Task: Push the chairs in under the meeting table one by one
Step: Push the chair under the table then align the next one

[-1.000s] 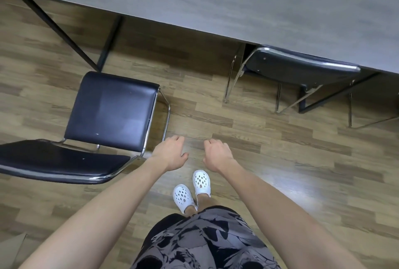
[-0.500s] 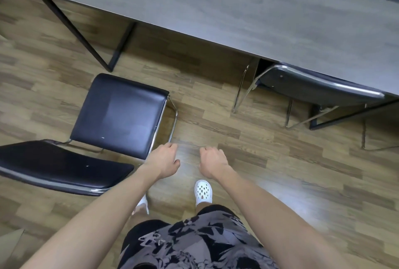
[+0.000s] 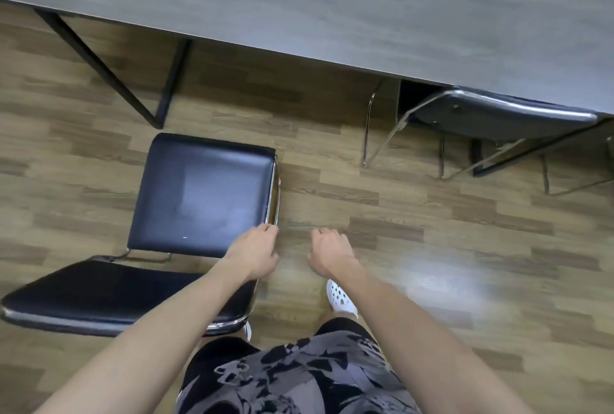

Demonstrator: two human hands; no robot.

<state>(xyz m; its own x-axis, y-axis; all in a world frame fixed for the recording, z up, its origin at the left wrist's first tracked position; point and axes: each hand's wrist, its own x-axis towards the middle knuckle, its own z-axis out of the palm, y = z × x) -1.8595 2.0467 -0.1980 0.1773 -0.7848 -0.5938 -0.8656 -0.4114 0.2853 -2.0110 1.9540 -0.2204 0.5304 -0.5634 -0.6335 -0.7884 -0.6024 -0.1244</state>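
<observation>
Chairs stand on either side of the view, along the near edge of the grey meeting table (image 3: 299, 8) that runs across the top. At far left the black chair (image 3: 202, 194) is pulled out on the wooden floor (image 3: 432, 234), clear of the table edge, with its seat facing the table and its chrome-rimmed backrest nearest the person. The table's black legs meet the floor just beyond the seat's front.

The left hand (image 3: 254, 254) hangs over the seat's near right corner with its fingers loosely curled and nothing in them. I cannot tell whether the fingertips touch the seat or its chrome side rail. Just to its right the right hand (image 3: 329, 252) hovers above bare floor, fingers likewise loosely curled and empty, apart from both chairs. Below it shows a white perforated shoe (image 3: 342, 297), and patterned grey-and-black shorts (image 3: 299, 377) fill the bottom edge.

At far right the second chair (image 3: 498, 114) is tucked in, its seat under the tabletop and its backrest just at the table's edge.
</observation>
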